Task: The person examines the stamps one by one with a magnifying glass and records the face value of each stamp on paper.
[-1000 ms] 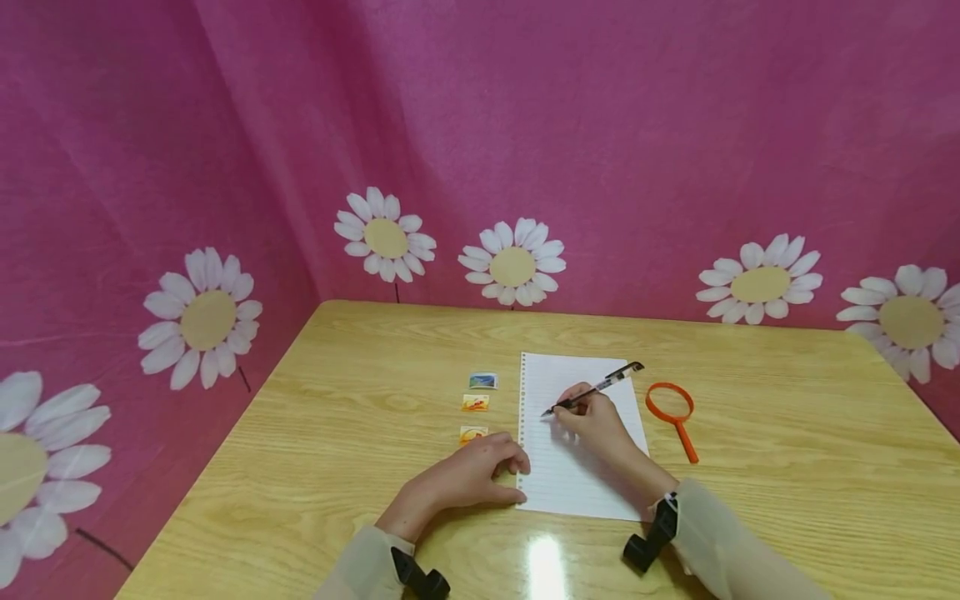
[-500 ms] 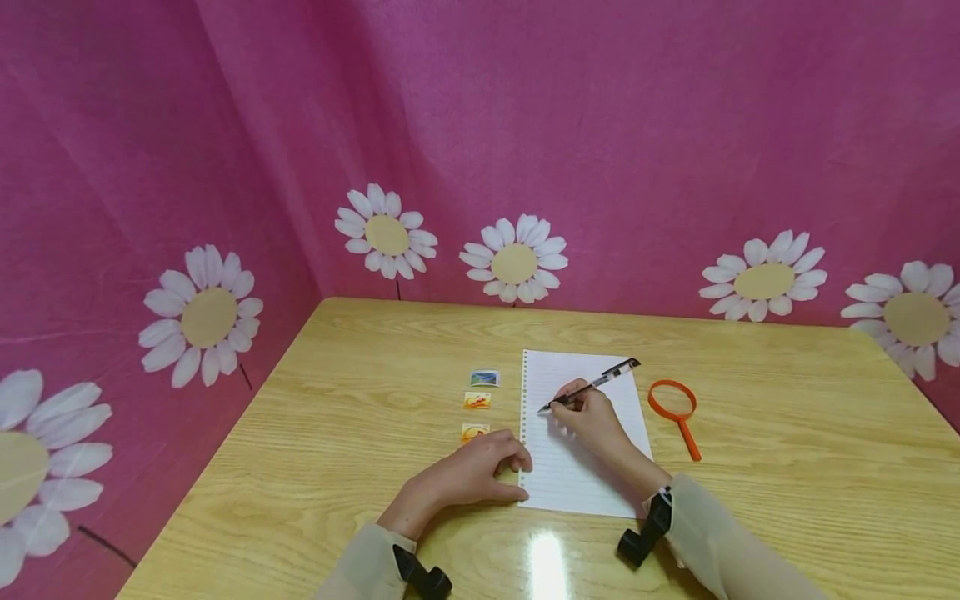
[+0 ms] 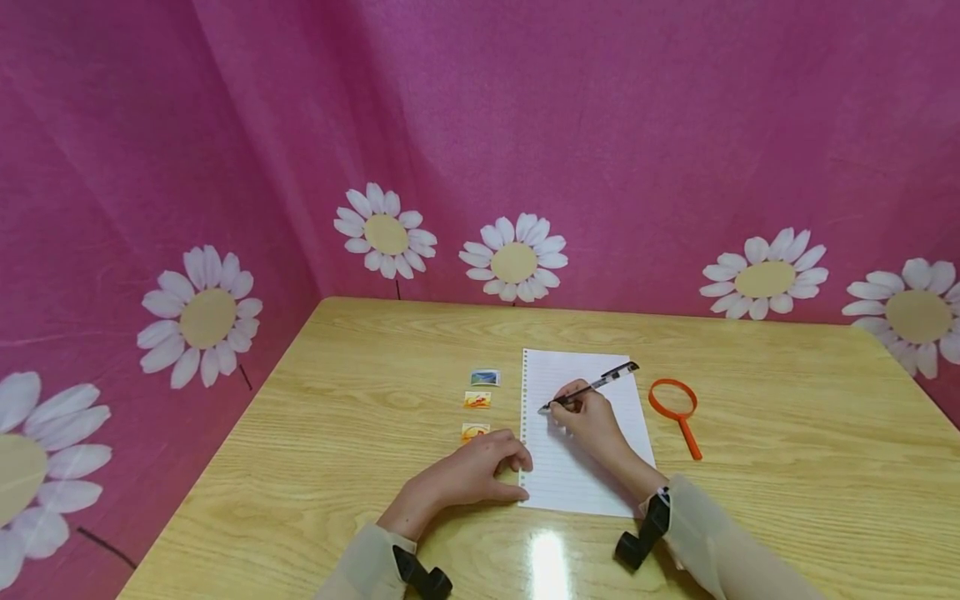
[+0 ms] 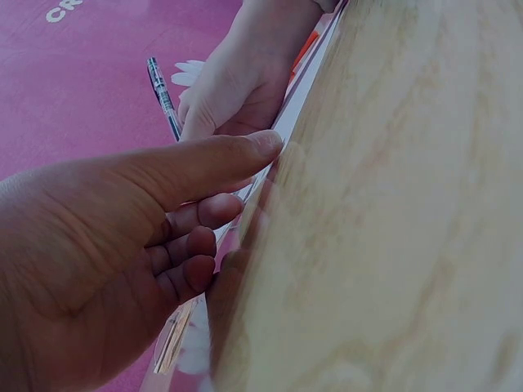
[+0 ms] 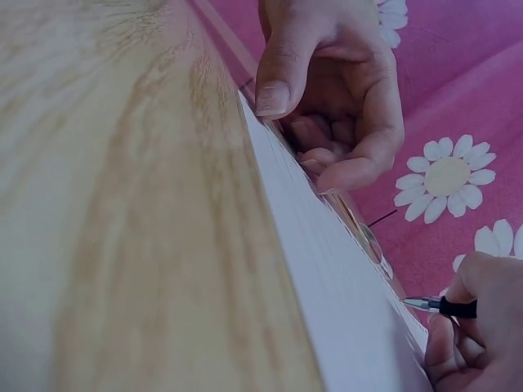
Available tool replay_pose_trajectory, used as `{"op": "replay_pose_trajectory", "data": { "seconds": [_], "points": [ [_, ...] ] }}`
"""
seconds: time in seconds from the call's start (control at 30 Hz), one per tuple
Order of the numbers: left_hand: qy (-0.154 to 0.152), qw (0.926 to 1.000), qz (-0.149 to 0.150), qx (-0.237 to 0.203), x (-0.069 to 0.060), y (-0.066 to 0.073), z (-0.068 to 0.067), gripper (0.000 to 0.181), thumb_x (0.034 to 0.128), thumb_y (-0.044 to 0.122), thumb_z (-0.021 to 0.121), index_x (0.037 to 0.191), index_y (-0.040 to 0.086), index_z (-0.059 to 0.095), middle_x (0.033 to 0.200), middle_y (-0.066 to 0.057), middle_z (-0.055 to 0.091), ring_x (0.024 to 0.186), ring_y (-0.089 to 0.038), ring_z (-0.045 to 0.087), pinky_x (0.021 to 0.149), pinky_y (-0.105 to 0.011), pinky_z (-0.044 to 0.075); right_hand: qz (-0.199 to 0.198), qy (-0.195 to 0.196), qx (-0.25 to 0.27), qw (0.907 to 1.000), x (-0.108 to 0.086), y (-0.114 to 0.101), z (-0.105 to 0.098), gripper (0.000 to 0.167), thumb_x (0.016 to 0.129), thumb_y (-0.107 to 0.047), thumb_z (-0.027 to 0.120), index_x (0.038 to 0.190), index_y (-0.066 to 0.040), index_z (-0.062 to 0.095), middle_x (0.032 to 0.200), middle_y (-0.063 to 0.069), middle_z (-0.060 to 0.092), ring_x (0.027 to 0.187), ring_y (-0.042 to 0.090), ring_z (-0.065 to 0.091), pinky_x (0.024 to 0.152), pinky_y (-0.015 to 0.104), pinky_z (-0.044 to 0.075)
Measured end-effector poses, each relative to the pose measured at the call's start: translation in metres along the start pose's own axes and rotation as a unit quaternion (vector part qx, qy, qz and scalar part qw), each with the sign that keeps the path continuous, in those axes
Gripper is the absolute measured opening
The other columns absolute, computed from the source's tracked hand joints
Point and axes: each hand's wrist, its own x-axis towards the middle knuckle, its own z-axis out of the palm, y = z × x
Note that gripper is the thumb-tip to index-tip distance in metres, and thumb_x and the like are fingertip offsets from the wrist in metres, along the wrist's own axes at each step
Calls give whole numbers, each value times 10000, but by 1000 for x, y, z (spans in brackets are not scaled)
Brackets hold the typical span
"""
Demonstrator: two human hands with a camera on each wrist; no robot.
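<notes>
A lined white sheet (image 3: 577, 483) with a punched left edge lies on the wooden table. The right hand (image 3: 592, 421) grips a black and clear pen (image 3: 617, 373), its tip at the upper left part of the sheet; in the right wrist view the metal pen tip (image 5: 421, 303) shows close to the paper. The left hand (image 3: 468, 475) rests at the sheet's lower left edge, thumb and fingertips touching it, fingers loosely bent. Left of the sheet are a blue-green card (image 3: 485, 377), a yellow-orange card (image 3: 477, 400) and another orange one (image 3: 475, 431), close above the left hand.
A red magnifying glass (image 3: 686, 432) lies right of the sheet. The wooden table (image 3: 337, 400) reaches back to a pink curtain (image 3: 600, 125) with white daisies. A black wrist camera (image 3: 422, 573) is strapped at the left wrist, another (image 3: 643, 533) at the right.
Over the last second the pen tip has shifted slightly left and up on the sheet, and the right forearm has moved a little left. The left hand has stayed in place on the sheet's edge.
</notes>
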Motion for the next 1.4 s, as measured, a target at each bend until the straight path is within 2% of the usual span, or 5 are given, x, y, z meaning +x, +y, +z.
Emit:
{"op": "replay_pose_trajectory", "data": {
  "seconds": [0.37, 0.8, 1.1, 1.4],
  "points": [
    [24, 10000, 63, -2, 0, -1, 1, 254, 828, 296, 787, 1023, 189, 665, 931, 82, 555, 839, 2, 481, 800, -147, 427, -99, 57, -84, 9999, -2, -1, 0, 107, 852, -16, 645, 945, -1, 593, 784, 94, 630, 609, 25, 468, 546, 182, 400],
    [8, 10000, 52, -28, 0, 0, 0, 246, 833, 286, 783, 1023, 184, 665, 934, 75, 556, 832, -2, 476, 791, -148, 422, -86, -258, -6, 9996, -2, -2, -2, 101, 847, -23, 645, 928, -11, 585, 731, 56, 598, 548, 56, 467, 519, 197, 401],
    [-9, 9999, 87, -74, -2, -1, 1, 247, 839, 289, 778, 1031, 182, 664, 936, 72, 553, 823, -4, 465, 772, -143, 405, 5, -21, 10, 10000, -3, 3, -1, 101, 843, -39, 635, 926, -12, 584, 727, 40, 597, 561, 39, 479, 534, 189, 409],
    [-24, 9999, 70, -107, -2, -1, 0, 244, 847, 295, 770, 1037, 189, 660, 954, 75, 558, 856, -16, 484, 803, -153, 422, -73, -100, -142, 9998, -4, 1, -1, 100, 857, -34, 634, 936, -24, 574, 750, 73, 592, 603, 71, 482, 551, 200, 413]
  ]
}}
